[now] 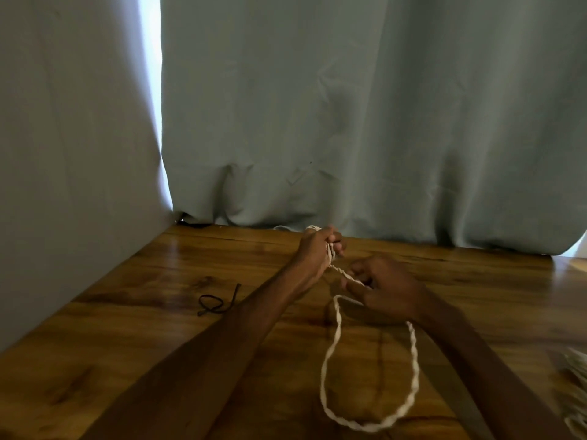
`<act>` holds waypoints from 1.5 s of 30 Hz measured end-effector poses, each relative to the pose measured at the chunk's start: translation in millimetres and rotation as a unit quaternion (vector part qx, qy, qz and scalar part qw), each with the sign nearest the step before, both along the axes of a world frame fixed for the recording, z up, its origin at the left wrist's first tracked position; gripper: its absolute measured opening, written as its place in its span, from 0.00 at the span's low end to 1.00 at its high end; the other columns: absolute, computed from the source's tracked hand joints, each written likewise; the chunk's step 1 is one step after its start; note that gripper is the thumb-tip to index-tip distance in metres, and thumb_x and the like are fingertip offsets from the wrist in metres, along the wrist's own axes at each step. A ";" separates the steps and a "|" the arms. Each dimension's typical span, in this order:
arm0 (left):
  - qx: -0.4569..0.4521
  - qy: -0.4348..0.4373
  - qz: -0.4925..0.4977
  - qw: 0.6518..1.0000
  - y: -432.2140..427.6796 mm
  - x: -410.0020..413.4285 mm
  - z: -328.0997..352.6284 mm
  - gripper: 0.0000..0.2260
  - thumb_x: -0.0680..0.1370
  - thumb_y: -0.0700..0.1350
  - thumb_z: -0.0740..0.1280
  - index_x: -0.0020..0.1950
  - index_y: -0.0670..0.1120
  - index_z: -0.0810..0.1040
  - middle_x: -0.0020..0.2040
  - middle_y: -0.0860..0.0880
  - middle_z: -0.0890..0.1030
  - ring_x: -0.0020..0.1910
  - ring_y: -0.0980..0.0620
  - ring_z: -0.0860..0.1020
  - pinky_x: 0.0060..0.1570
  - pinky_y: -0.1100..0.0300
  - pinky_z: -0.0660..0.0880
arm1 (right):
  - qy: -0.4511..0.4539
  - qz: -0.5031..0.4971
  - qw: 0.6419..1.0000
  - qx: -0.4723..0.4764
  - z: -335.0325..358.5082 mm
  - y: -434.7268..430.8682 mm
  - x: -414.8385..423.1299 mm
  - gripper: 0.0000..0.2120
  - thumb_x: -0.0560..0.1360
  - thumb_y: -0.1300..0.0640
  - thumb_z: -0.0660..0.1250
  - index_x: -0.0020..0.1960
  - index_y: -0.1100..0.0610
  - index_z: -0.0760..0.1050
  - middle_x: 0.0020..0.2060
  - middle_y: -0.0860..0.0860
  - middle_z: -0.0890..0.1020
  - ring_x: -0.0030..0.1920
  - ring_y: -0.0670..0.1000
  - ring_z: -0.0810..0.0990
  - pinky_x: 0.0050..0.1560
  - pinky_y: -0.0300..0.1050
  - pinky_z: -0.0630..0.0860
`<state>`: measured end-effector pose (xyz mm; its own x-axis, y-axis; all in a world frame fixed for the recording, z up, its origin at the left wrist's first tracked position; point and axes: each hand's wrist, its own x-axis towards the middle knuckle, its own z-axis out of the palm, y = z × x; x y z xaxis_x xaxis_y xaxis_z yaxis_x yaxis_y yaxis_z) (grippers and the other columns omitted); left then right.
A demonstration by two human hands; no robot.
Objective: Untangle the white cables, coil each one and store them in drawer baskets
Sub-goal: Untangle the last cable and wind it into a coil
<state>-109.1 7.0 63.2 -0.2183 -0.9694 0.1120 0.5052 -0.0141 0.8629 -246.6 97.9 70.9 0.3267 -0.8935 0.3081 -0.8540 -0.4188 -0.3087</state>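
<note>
Head view: the left hand point(316, 247), centre of frame, has its fingers point(337, 242) curled tight round several turns of the white cable point(414, 354). A short twisted length runs from there to the right hand point(389, 289) just beside it, whose fingers point(358, 270) pinch the strand. Below the right hand the cable falls in a long loop that lies on the wooden desk point(152, 315) at lower centre, between the two forearms. A thin black cord point(211, 304) lies looped on the desk left of the left forearm, apart from the cable. A pale object point(576, 371) shows at the lower right edge, too cropped to identify. A grey-green curtain point(349, 122) hangs behind the desk; a plain pale wall point(70, 154) closes the left side.
</note>
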 end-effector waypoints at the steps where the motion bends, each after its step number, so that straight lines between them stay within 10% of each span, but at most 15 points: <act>1: -0.020 -0.042 0.030 0.998 -1.7 -1.1 -1.8 0.08 0.85 0.36 0.55 0.47 0.42 0.69 0.29 0.50 0.68 0.25 0.55 0.71 0.27 0.63 0.69 | -0.022 0.003 1.000 0.002 1.1 2.0 0.1 0.08 0.78 0.51 0.69 0.41 0.51 0.82 0.31 0.46 0.83 0.31 0.48 0.79 0.36 0.50 0.75; 10: -0.296 -0.393 0.099 0.865 16.9 -1.3 -21.6 0.11 0.85 0.45 0.60 0.51 0.40 0.77 0.49 0.40 0.79 0.45 0.51 0.77 0.47 0.60 0.75 | -0.269 0.013 0.957 0.108 19.3 14.5 -7.1 0.04 0.78 0.64 0.71 0.49 0.59 0.85 0.30 0.56 0.84 0.29 0.52 0.77 0.31 0.41 0.73; 13: -0.279 -0.393 0.066 0.874 17.0 1.4 -19.9 0.22 0.81 0.59 0.60 0.42 0.40 0.76 0.40 0.40 0.80 0.39 0.44 0.79 0.48 0.39 0.78 | -0.361 0.005 0.920 0.153 27.7 16.6 -16.4 0.07 0.77 0.65 0.71 0.54 0.65 0.84 0.34 0.63 0.85 0.32 0.58 0.78 0.31 0.41 0.76; 17: -0.307 -0.427 0.131 0.841 17.9 7.9 -13.7 0.26 0.81 0.64 0.60 0.35 0.43 0.71 0.33 0.43 0.76 0.35 0.46 0.76 0.43 0.41 0.74 | -0.465 0.044 0.835 0.292 31.5 20.2 -30.5 0.16 0.75 0.69 0.68 0.62 0.63 0.80 0.43 0.56 0.87 0.33 0.47 0.84 0.31 0.37 0.79; 20: -0.318 -0.468 0.270 0.779 11.8 21.2 -10.0 0.24 0.84 0.59 0.60 0.33 0.46 0.68 0.32 0.46 0.75 0.35 0.46 0.75 0.41 0.48 0.71 | -0.395 0.013 0.858 0.329 30.2 12.1 -46.5 0.15 0.78 0.69 0.65 0.62 0.61 0.80 0.42 0.54 0.83 0.31 0.45 0.76 0.26 0.34 0.69; 24: -0.236 -0.458 0.322 0.794 -7.5 38.9 -7.0 0.26 0.84 0.62 0.57 0.32 0.47 0.70 0.31 0.49 0.76 0.33 0.51 0.75 0.38 0.56 0.66 | -0.281 -0.083 0.938 0.183 30.7 11.9 -51.4 0.07 0.79 0.62 0.68 0.52 0.56 0.85 0.36 0.46 0.83 0.24 0.42 0.75 0.23 0.30 0.65; 35: -0.197 -0.440 0.007 0.876 6.8 23.3 2.4 0.33 0.79 0.74 0.49 0.32 0.48 0.71 0.28 0.49 0.73 0.28 0.50 0.72 0.35 0.56 0.68 | -0.557 0.042 0.825 0.078 32.0 2.4 -77.3 0.13 0.79 0.55 0.65 0.42 0.58 0.85 0.26 0.47 0.62 0.22 0.44 0.58 0.25 0.38 0.50; 39: -0.133 -0.307 -0.263 0.905 6.6 21.6 9.3 0.29 0.81 0.69 0.55 0.30 0.49 0.62 0.22 0.51 0.61 0.18 0.55 0.57 0.21 0.63 0.52 | -0.470 -0.076 0.878 -0.047 21.9 -4.3 -81.5 0.13 0.83 0.55 0.64 0.47 0.56 0.85 0.24 0.49 0.65 0.22 0.45 0.60 0.25 0.38 0.55; 45: -0.089 -0.179 -0.495 0.845 24.3 15.4 20.6 0.23 0.85 0.52 0.50 0.30 0.52 0.62 0.23 0.53 0.55 0.18 0.55 0.52 0.17 0.67 0.52 | -0.239 -0.156 0.935 -0.211 8.7 -14.8 -78.3 0.07 0.81 0.50 0.68 0.49 0.46 0.86 0.38 0.38 0.85 0.40 0.33 0.83 0.40 0.27 0.73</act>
